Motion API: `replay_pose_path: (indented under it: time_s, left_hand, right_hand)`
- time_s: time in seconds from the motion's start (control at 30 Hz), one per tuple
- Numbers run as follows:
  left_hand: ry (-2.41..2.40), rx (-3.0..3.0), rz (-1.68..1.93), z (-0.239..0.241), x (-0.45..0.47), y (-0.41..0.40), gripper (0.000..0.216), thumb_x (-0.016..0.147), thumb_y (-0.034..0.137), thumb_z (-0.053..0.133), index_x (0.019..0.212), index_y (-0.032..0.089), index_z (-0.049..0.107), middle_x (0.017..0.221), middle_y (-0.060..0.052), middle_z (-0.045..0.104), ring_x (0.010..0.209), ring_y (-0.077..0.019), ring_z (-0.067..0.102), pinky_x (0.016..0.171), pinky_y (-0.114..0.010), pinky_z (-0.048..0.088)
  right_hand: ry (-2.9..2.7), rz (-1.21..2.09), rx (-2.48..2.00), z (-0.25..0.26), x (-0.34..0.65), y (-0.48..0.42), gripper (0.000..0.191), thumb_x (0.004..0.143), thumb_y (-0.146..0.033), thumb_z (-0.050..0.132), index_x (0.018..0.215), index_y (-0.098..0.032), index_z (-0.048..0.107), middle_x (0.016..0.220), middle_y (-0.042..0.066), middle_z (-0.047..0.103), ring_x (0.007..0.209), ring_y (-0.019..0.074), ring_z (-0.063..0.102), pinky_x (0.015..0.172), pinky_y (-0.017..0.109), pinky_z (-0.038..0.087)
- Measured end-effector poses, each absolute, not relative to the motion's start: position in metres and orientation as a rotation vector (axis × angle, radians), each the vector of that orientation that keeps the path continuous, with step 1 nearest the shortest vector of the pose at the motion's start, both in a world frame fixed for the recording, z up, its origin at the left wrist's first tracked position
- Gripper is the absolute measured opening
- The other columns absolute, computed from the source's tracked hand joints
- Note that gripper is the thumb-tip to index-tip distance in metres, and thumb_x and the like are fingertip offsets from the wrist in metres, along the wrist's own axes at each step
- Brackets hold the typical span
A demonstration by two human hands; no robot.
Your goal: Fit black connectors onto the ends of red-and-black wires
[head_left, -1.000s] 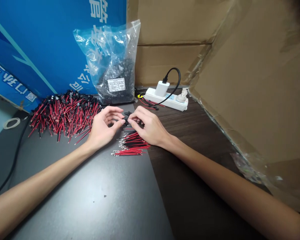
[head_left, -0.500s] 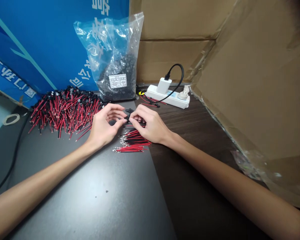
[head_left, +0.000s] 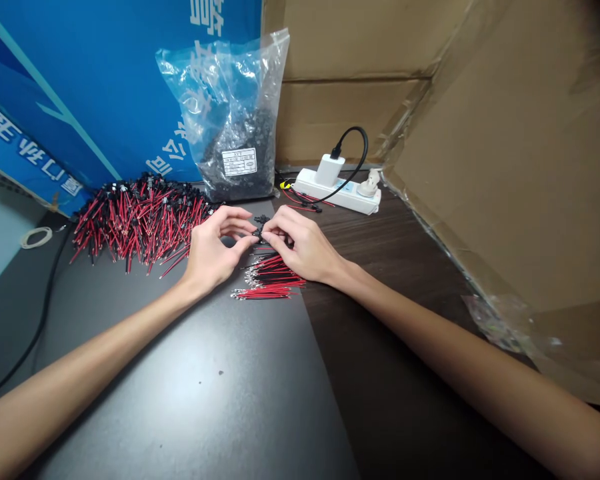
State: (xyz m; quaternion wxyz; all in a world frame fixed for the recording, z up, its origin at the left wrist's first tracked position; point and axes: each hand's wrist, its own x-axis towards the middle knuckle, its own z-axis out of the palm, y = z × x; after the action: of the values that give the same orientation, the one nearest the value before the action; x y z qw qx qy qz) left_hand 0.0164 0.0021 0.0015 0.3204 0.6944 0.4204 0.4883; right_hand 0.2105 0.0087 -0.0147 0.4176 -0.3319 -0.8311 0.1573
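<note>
Staying as before, left hand point(head_left: 213, 250) and right hand point(head_left: 303, 250) both pinch the black connector point(head_left: 257, 233).

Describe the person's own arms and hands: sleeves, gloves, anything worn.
The left hand and right hand are bare, with no gloves and no ring that shows. The left forearm and right forearm are slim and uncovered right to the picture's edge: no sleeves, watch, bracelet or markings in view.

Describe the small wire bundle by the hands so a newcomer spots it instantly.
At back left leans a blue board, with a big tangled heap of red-and-black wires before it. Right of that heap, partly under the right hand, lies the small bundle: wires parallel, shiny metal tips.
</note>
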Motion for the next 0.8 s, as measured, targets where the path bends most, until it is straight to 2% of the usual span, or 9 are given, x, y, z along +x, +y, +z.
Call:
replay_pose_path:
  time_s: [0.4, 0.8]
  left_hand:
    - [1.228, 1.745, 1.250, 0.0029, 0.0179, -0.0024, 0.036, 0.068, 0.025, 0.084, 0.100, 0.015, 0.072, 0.083, -0.008, 0.079, 0.079, -0.0238, 0.077, 0.081, -0.037, 0.064]
    - [1.231, 1.737, 1.230, 0.0039, 0.0178, -0.0031, 0.037, 0.068, 0.020, 0.084, 0.104, 0.015, 0.075, 0.084, -0.009, 0.080, 0.079, -0.0234, 0.078, 0.082, -0.036, 0.065]
  right_hand:
    - [-2.133, 0.328, -0.708, -0.0139, 0.2112, 0.0099, 0.010, 0.096, -0.014, 0.052, 0.090, -0.017, 0.059, 0.086, 0.004, 0.053, 0.069, 0.0141, 0.050, 0.064, 0.029, 0.042]
    - [-2.148, 0.338, -0.718, -0.0151, 0.2120, 0.0109, 0.010, 0.096, -0.016, 0.052, 0.090, -0.017, 0.060, 0.087, 0.004, 0.055, 0.070, 0.0141, 0.050, 0.065, 0.029, 0.042]
